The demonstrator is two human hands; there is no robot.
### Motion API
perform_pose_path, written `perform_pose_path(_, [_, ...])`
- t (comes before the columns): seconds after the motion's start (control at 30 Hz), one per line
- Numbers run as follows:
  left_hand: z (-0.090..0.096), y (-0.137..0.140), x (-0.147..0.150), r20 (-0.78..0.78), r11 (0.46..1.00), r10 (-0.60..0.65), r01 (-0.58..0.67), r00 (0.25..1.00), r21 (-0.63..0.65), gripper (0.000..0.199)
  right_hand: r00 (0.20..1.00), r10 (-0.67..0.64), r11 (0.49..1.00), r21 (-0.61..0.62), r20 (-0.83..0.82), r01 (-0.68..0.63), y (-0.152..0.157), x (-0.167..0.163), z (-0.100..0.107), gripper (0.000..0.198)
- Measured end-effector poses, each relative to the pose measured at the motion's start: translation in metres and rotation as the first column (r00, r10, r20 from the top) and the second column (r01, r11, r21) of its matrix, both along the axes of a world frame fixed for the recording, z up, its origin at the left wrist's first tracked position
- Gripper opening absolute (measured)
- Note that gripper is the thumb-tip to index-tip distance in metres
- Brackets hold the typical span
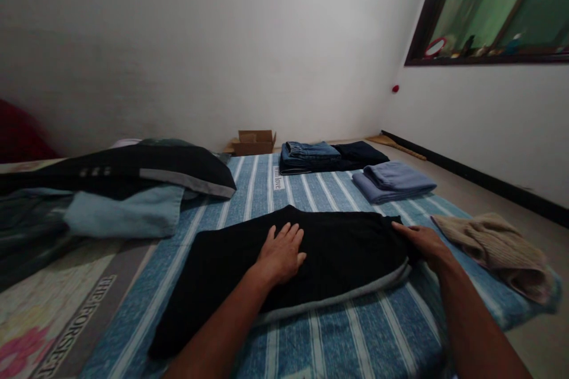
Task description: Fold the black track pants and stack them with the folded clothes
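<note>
The fingers of the left hand point(281, 254) lie spread and flat on the black garment point(347, 249), closed on nothing, while those of the right hand point(424, 243) reach over its far right corner; whether they pinch the cloth there cannot be told, since the lower fingers are hidden. The garment, probably a pair of trousers, stretches lengthwise across the striped sheet point(360, 325), its grey trim point(333, 303) running along the near edge. The left palm seems to press the middle so the cloth stays flat and does not slide, and the right hand appears to steady or straighten the end. Cloth extends well to the left of the left hand, widening toward the near left, and fills the space between both hands; the right fingertips lie at its right end. Folded jeans point(311, 154) and a folded blue-grey garment point(398, 180) sit beyond it on the far side, likely set there to leave the near area for spreading cloth. A beige knit point(498, 246) lies to the right, and a looser heap with a light blue garment point(128, 210) lies to the left, apart from the folded pieces.
</note>
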State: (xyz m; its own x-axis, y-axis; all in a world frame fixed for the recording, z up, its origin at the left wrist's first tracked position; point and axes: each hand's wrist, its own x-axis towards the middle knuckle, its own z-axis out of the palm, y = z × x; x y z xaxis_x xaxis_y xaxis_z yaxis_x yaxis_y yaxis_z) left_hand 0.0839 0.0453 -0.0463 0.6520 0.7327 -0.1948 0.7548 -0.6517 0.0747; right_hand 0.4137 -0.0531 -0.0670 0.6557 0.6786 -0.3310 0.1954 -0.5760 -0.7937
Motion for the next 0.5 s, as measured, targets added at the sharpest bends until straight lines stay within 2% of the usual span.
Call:
perform_pose_path(0.1, [0.0, 0.007, 0.001, 0.008, 0.999, -0.036, 0.036, 0.999, -0.033, 0.062, 0.992, 0.002, 0.999, 0.034, -0.13, 0.002, -0.004, -0.005, 0.0, 0.041])
perform_pose_path(0.23, [-0.001, 0.011, 0.0, 0.015, 0.996, -0.052, 0.053, 0.999, -0.067, 0.064, 0.987, -0.05, 0.992, 0.105, -0.151, 0.066, -0.006, -0.005, -0.003, 0.03])
perform_pose_path(0.33, [0.002, 0.011, -0.001, 0.015, 0.995, -0.049, 0.05, 0.999, -0.091, 0.065, 0.99, -0.112, 0.978, 0.165, -0.084, 0.125, -0.005, -0.008, 0.006, 0.037])
perform_pose_path(0.5, [0.01, 0.01, 0.007, 0.023, 0.992, -0.056, 0.058, 0.998, -0.115, 0.066, 0.976, -0.153, 0.952, 0.288, 0.152, 0.105, -0.003, -0.031, 0.045, 0.05])
